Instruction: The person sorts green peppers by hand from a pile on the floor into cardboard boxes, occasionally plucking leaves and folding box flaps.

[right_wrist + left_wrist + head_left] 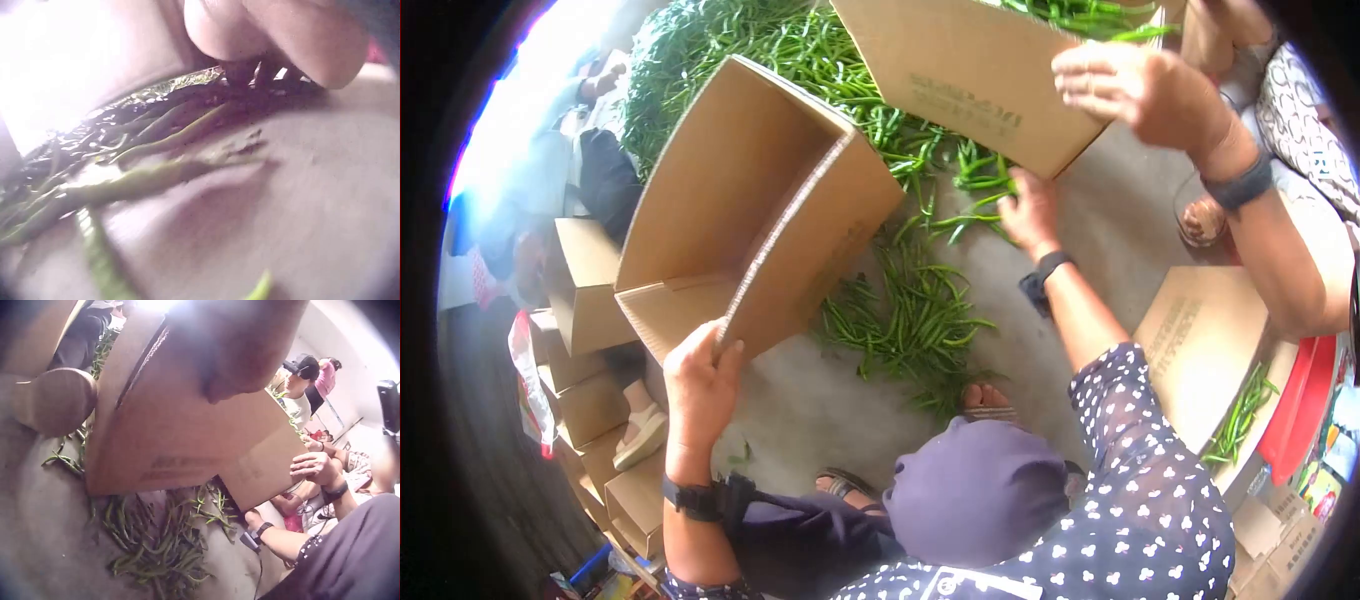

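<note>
My left hand [700, 385] grips the lower edge of an open, tilted cardboard box [820, 235], thumb along its edge; the box's inside shows no contents. In the left wrist view this box [162, 437] stands over green peppers [156, 544]. My right hand [1032, 212] is low at the floor, below another person's box [970, 90], its fingers closed around green peppers [985, 180]. Close up in the right wrist view, the hand [275, 37] is above long peppers [144, 181], its fingertips partly hidden in shadow. Loose peppers [910, 310] lie between my hands.
A large pepper heap [700, 40] fills the back. Another person's hand [1140, 95] touches the box at upper right. A carton with peppers [1205, 350] stands at right beside a red tub [1300, 410]; more cartons [595, 400] stand at left. Sandalled feet are on the floor.
</note>
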{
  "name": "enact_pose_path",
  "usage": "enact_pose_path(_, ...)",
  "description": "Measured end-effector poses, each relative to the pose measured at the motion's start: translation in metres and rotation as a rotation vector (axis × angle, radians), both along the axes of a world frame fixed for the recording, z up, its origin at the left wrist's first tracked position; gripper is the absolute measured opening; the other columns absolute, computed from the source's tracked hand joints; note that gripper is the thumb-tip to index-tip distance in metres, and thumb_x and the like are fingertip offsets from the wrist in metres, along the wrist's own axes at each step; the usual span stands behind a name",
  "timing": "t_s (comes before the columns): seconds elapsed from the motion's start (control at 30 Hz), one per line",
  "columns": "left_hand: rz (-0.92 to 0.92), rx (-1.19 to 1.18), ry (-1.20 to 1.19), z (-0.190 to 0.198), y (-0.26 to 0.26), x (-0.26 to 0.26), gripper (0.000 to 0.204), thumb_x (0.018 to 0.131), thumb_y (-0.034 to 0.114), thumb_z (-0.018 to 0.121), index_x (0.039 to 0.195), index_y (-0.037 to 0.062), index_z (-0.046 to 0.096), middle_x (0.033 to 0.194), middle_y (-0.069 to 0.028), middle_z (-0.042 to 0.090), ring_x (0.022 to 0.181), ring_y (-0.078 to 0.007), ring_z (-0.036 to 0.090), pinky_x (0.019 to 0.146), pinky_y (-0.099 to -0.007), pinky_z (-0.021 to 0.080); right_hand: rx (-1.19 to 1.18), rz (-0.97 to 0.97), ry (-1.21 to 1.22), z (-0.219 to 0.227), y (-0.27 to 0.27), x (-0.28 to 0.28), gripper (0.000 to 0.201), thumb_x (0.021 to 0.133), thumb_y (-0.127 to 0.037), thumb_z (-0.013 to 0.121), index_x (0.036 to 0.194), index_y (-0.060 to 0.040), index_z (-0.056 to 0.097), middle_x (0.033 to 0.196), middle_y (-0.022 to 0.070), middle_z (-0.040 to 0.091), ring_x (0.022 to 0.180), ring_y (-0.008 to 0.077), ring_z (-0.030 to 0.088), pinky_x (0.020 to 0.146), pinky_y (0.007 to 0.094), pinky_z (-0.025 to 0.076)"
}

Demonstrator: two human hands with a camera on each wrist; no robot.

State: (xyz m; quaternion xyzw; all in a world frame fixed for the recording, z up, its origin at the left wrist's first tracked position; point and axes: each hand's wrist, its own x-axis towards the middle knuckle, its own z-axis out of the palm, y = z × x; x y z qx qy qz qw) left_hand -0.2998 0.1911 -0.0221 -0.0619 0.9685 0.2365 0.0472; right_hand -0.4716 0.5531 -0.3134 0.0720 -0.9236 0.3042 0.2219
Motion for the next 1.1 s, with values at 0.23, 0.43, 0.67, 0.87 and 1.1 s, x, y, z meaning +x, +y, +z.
enact_pose_path(0.23, -0.012, 0.029, 0.051, 0.003, 0.011, -0.013, 0.020, 0.079, 0.004, 0.058, 0.098, -0.0011, 0.062, 0.082, -0.0178, 0.063, 0.074, -0.0294, 0.061, 0.070, -0.0328, 0.047, -0.081, 0.564, -0.207, 0.041, -0.104, 0.115, 0.044, 0.077, -0.017, 0.061, 0.119, -0.0047, 0.053, 0.133, 0.0201, 0.042, 0.123, 0.0380, 0.038, 0.101, 0.0500, 0.031)
enact_pose_path(0.43, -0.016, 0.021, 0.057, 0.034, 0.004, 0.002, 0.018, 0.079, 0.004, 0.058, 0.096, -0.0023, 0.061, 0.078, -0.0167, 0.061, 0.069, -0.0275, 0.060, 0.067, -0.0323, 0.046, 0.053, 0.028, -0.075, 0.030, -0.025, 0.007, 0.044, 0.080, -0.028, 0.060, 0.119, -0.0092, 0.052, 0.129, 0.0202, 0.042, 0.115, 0.0366, 0.043, 0.091, 0.0495, 0.037)
enact_pose_path(0.67, 0.087, -0.074, 0.118, 0.091, -0.018, 0.003, 0.016, 0.079, 0.001, 0.059, 0.093, -0.0048, 0.059, 0.075, -0.0075, 0.059, 0.069, -0.0113, 0.052, 0.065, -0.0278, 0.044, 0.405, -0.379, -0.130, -0.016, -0.006, -0.065, 0.062, 0.081, -0.049, 0.058, 0.127, -0.0096, 0.047, 0.128, 0.0251, 0.045, 0.119, 0.0438, 0.040, 0.097, 0.0517, 0.034)
enact_pose_path(0.87, 0.087, -0.199, 0.039, 0.143, -0.021, -0.051, 0.015, 0.081, 0.007, 0.058, 0.090, -0.0045, 0.059, 0.077, -0.0074, 0.058, 0.070, -0.0110, 0.052, 0.064, -0.0273, 0.044, -0.201, 0.297, -0.578, 0.040, -0.154, -0.020, 0.077, 0.080, -0.044, 0.060, 0.139, -0.0046, 0.031, 0.142, 0.0298, 0.023, 0.129, 0.0431, 0.030, 0.107, 0.0426, 0.029)
enact_pose_path(1.1, -0.355, -0.320, 0.216, 0.140, 0.022, -0.072, 0.024, 0.073, 0.005, 0.058, 0.096, -0.0009, 0.064, 0.080, -0.0132, 0.062, 0.071, -0.0244, 0.059, 0.067, -0.0327, 0.045, -0.149, 0.183, -0.092, 0.067, -0.083, 0.063, 0.051, 0.071, -0.022, 0.067, 0.118, -0.0077, 0.053, 0.124, 0.0165, 0.050, 0.122, 0.0329, 0.039, 0.101, 0.0454, 0.028)
